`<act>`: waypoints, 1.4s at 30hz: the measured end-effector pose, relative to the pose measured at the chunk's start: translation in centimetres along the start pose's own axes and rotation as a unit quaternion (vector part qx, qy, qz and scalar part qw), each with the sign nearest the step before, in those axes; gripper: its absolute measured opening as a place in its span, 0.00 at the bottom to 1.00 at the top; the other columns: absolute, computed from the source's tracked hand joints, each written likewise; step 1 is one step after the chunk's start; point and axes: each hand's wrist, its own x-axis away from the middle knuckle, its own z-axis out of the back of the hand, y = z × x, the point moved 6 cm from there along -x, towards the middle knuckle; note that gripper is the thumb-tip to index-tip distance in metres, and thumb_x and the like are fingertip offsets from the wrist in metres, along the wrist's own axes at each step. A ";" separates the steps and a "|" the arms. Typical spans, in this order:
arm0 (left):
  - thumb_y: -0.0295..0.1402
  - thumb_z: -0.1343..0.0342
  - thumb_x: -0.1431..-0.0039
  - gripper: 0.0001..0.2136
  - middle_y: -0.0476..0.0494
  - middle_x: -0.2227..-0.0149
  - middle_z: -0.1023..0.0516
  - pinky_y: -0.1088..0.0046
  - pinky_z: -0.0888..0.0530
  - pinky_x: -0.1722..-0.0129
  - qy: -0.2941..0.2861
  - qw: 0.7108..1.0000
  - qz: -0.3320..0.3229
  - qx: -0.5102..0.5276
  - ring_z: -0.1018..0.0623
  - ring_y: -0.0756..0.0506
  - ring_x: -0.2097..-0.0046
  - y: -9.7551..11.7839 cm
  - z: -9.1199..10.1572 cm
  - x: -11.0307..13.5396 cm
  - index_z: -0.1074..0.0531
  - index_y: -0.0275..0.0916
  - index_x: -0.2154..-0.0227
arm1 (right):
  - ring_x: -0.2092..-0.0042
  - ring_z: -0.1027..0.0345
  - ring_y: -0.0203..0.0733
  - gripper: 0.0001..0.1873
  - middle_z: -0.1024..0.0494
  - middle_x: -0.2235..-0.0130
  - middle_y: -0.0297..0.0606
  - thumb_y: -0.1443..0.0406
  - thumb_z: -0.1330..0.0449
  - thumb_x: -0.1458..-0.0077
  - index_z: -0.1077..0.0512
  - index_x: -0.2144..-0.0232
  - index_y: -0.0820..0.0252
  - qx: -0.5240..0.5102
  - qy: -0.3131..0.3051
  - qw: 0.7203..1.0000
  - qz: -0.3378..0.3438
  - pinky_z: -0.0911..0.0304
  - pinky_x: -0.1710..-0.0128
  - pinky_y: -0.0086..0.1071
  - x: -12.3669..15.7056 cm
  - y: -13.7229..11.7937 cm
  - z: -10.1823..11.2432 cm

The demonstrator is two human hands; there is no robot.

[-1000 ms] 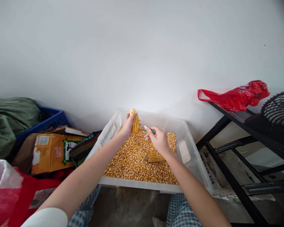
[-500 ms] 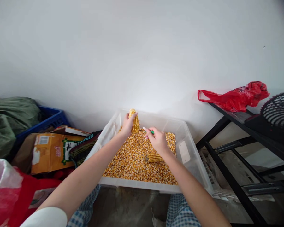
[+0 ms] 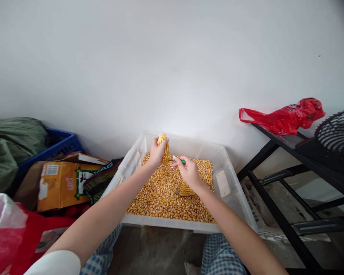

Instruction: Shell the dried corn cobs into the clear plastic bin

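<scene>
White wall [image 3: 172, 57] behind a clear plastic tub [image 3: 189, 144] of loose corn kernels [image 3: 160, 200]. Left hand [image 3: 157, 152] closed round an upright corn cob [image 3: 166, 154], long axis running far, tip toward the tub's far rim. Right hand [image 3: 190, 172] just beside it, fingers pinched on a green-handled pick [image 3: 183, 162], thin shaft aimed left at the cob. Second cob [image 3: 185, 190] lying on the kernels under the right palm. Blue crate [image 3: 60, 147] off left, red plastic bag [image 3: 283, 118] off right.

From here I see the black metal shelf [image 3: 278, 142] carrying a crumpled red plastic bag [image 3: 283, 120] and a black fan [image 3: 338, 133]. The concrete floor [image 3: 157, 248] holds a clear plastic tub [image 3: 232, 191] of corn kernels [image 3: 166, 202].
</scene>
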 end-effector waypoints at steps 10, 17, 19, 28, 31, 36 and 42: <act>0.41 0.40 0.55 0.17 0.51 0.72 0.30 0.79 0.33 0.73 -0.026 0.984 -0.148 -0.092 0.30 0.51 0.72 3.3 -0.3 0.8 0.34 0.44 0.61 | 0.77 0.27 0.40 0.22 0.22 0.77 0.39 0.48 0.48 0.49 0.34 0.71 0.61 -0.143 -0.022 0.984 -0.105 0.31 0.75 0.31 -0.8 2.0 -0.4; 0.38 0.37 0.58 0.17 0.50 0.71 0.29 0.78 0.33 0.67 -0.101 0.949 -0.220 -0.204 0.30 0.49 0.67 3.4 -1.8 2.3 0.30 0.42 0.63 | 0.78 0.27 0.40 0.21 0.23 0.79 0.37 0.47 0.48 0.49 0.35 0.73 0.60 -0.100 -0.056 0.986 -0.120 0.32 0.78 0.30 -1.0 2.9 -0.2; 0.41 0.40 0.55 0.17 0.50 0.71 0.30 0.78 0.33 0.69 -0.094 0.956 -0.204 -0.187 0.29 0.50 0.69 3.0 -1.4 1.8 0.32 0.42 0.62 | 0.80 0.29 0.39 0.21 0.24 0.80 0.36 0.47 0.47 0.49 0.34 0.73 0.60 -0.094 -0.056 0.986 -0.122 0.33 0.78 0.30 -1.1 2.9 0.1; 0.48 0.43 0.53 0.22 0.50 0.75 0.32 0.76 0.32 0.79 -0.092 0.991 -0.082 -0.050 0.29 0.51 0.78 1.9 -0.8 0.2 0.37 0.42 0.58 | 0.75 0.27 0.39 0.20 0.22 0.75 0.39 0.49 0.47 0.47 0.32 0.71 0.61 -0.110 -0.001 0.991 -0.071 0.30 0.71 0.31 -0.9 1.1 0.3; 0.48 0.44 0.52 0.22 0.50 0.75 0.32 0.76 0.32 0.79 -0.098 0.991 -0.078 -0.050 0.29 0.50 0.78 1.8 -1.1 0.4 0.38 0.42 0.58 | 0.76 0.27 0.38 0.21 0.23 0.76 0.38 0.48 0.48 0.47 0.33 0.72 0.61 -0.093 -0.009 0.993 -0.066 0.31 0.73 0.30 -0.9 1.1 0.2; 0.47 0.46 0.50 0.20 0.49 0.72 0.31 0.76 0.32 0.72 -0.098 0.967 -0.168 -0.165 0.29 0.50 0.72 2.9 -1.4 1.2 0.36 0.40 0.59 | 0.79 0.29 0.37 0.21 0.24 0.79 0.35 0.48 0.49 0.47 0.35 0.72 0.60 -0.074 -0.060 0.992 -0.087 0.33 0.77 0.28 -1.0 1.9 -0.1; 0.44 0.46 0.49 0.17 0.50 0.69 0.30 0.77 0.33 0.68 -0.156 0.929 -0.238 -0.238 0.30 0.51 0.69 3.5 -2.6 2.4 0.34 0.39 0.60 | 0.79 0.29 0.37 0.20 0.26 0.80 0.34 0.48 0.48 0.47 0.36 0.75 0.59 -0.026 -0.140 0.984 -0.103 0.35 0.79 0.28 -0.5 2.6 -1.4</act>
